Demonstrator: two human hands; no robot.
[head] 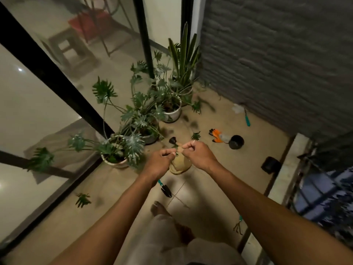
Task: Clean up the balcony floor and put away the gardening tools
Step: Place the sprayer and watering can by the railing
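My left hand (pixel 161 159) and my right hand (pixel 197 153) both pinch the top edge of a small beige bag (pixel 180 164) that hangs between them over the balcony floor. A bit of green leaf shows at the bag's mouth. On the tiles lie a teal-handled trowel (pixel 165 188) just under my left wrist, a teal-handled hand rake (pixel 238 224) near the right arm, and a third teal-handled tool (pixel 247 119) by the brick wall. Fallen leaves (pixel 83 199) and dark soil patches (pixel 193 123) are scattered on the floor.
Several potted plants (pixel 137 119) stand along the glass door at the left. Orange gloves (pixel 215 135), a round black pot (pixel 236 142), a small black pot (pixel 172 140) and a black square pot (pixel 270 165) lie on the floor. Grey brick wall (pixel 277 64) at right. My bare feet are below.
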